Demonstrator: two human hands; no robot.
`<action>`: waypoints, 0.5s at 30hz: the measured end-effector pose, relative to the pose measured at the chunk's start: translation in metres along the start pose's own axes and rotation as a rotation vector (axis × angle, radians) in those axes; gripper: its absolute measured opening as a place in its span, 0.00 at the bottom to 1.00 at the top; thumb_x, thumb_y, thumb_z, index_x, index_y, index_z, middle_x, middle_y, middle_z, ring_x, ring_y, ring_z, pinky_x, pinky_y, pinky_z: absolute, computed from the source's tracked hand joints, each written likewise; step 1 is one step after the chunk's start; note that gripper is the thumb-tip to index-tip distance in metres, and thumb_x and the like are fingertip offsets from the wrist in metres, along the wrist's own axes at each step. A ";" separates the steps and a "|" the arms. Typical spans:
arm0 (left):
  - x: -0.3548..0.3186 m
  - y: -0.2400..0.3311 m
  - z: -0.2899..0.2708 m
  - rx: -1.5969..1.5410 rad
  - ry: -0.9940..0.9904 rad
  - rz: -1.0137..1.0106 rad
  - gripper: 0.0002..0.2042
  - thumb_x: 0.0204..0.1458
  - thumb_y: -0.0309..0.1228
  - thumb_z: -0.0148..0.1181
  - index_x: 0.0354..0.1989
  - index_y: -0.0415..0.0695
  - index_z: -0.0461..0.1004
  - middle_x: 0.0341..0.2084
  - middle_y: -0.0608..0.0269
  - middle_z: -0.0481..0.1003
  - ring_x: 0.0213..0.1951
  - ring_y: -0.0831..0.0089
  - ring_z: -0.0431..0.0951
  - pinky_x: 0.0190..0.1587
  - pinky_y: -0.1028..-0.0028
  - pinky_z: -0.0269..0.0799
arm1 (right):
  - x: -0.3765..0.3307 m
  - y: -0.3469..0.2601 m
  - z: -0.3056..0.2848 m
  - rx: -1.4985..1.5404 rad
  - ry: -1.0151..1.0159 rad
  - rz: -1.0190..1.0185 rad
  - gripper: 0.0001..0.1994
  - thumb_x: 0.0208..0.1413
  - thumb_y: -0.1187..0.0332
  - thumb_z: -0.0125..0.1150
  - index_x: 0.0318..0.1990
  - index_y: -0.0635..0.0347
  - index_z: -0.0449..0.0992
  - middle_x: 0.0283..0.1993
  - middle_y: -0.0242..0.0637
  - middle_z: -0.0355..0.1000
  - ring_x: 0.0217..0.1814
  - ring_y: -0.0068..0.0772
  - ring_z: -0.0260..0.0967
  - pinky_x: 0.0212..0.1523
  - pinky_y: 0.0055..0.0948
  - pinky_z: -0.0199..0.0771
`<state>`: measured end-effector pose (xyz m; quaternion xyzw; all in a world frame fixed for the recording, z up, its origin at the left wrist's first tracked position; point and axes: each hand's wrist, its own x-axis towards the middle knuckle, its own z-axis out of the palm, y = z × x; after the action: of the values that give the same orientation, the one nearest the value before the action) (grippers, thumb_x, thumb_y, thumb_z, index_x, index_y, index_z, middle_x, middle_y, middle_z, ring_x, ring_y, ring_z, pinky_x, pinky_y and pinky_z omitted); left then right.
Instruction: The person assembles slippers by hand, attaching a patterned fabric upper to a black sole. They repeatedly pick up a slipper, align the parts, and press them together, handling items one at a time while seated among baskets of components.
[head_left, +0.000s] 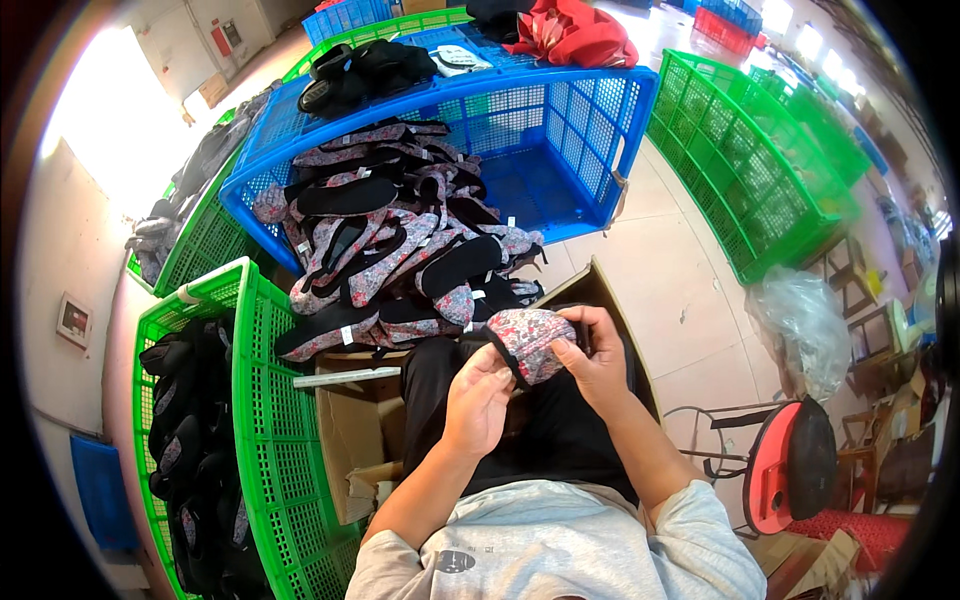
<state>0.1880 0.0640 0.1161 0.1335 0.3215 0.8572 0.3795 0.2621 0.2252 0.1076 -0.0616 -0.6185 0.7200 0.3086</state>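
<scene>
Red-and-grey floral cloth forms the small rounded piece with black edging (537, 343) held above the black-trousered lap (550, 430); the clock directions here run from it. At its eight o'clock, the bare left hand (474, 407) grips the black-edged side, thumb and fingers closed on it. At three o'clock, the bare right hand (600, 372) grips the other side, its thumb laid on the floral face and its forefinger by the upper edge.

Toward ten o'clock, a heap of matching floral slippers with black soles (458, 266) spills from a blue lattice-walled plastic crate (535, 185) tipped on its side. A bunched red cloth bundle (575, 35) rests on that crate at twelve. Near nine lies a narrow pale strip (345, 377), beside a green lattice plastic crate (285, 420) filled with black footwear (182, 450). At three, well apart, hangs a clear plastic bag (805, 320); a red round-seated stool (768, 470) stands at four.
</scene>
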 end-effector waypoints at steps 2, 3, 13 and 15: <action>-0.001 0.000 0.004 0.073 0.016 0.051 0.26 0.55 0.29 0.63 0.61 0.33 0.64 0.50 0.58 0.76 0.56 0.70 0.74 0.63 0.70 0.63 | -0.006 0.005 -0.008 0.146 -0.042 0.147 0.17 0.56 0.78 0.66 0.53 0.63 0.71 0.48 0.32 0.71 0.47 0.18 0.69 0.49 0.20 0.71; -0.001 0.001 0.004 0.130 0.025 0.047 0.33 0.52 0.31 0.68 0.64 0.35 0.60 0.51 0.58 0.75 0.51 0.70 0.76 0.57 0.70 0.69 | -0.007 0.006 -0.011 0.223 -0.065 0.221 0.17 0.56 0.78 0.65 0.52 0.63 0.71 0.48 0.32 0.71 0.47 0.18 0.69 0.49 0.20 0.71; -0.002 0.076 -0.030 0.058 0.073 -0.469 0.17 0.58 0.27 0.61 0.55 0.39 0.70 0.47 0.56 0.78 0.44 0.71 0.81 0.45 0.72 0.80 | -0.001 0.015 0.007 -0.144 -0.354 0.299 0.29 0.51 0.67 0.75 0.59 0.61 0.69 0.56 0.32 0.69 0.53 0.23 0.66 0.57 0.25 0.68; -0.002 0.076 -0.047 0.042 0.137 -0.534 0.13 0.60 0.29 0.58 0.51 0.39 0.73 0.46 0.56 0.78 0.44 0.69 0.82 0.46 0.70 0.80 | -0.005 0.026 0.017 -0.128 -0.434 0.364 0.27 0.53 0.66 0.73 0.59 0.61 0.70 0.54 0.32 0.70 0.51 0.21 0.67 0.55 0.24 0.69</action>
<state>0.1249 0.0031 0.1302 -0.0062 0.3879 0.7271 0.5664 0.2484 0.2072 0.0855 -0.0356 -0.6930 0.7195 0.0303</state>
